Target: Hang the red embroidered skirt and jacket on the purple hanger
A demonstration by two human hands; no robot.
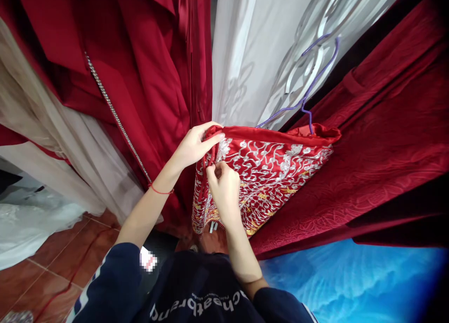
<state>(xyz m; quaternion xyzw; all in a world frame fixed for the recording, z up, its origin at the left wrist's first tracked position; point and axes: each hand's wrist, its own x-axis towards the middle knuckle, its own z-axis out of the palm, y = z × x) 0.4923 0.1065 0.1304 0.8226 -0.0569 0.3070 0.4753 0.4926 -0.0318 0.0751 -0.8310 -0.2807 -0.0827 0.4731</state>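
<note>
A red garment with silver and gold embroidery [270, 173] hangs on a purple hanger [308, 94] in the middle of the view. My left hand [194, 145] grips the garment's red top edge, fingers curled over it. Just below, my right hand [224, 187] pinches the cloth at the garment's left side seam, fingers closed. What sits between the right fingertips is too small to name.
Plain red dresses [147, 80] hang at the left, one with a rhinestone strap [115, 117]. White gowns [245, 56] hang behind, a textured dark red dress [386, 150] at the right. Beige tulle [52, 136] drapes at the left over a brown tiled floor [63, 262]. A blue surface [351, 281] lies at the lower right.
</note>
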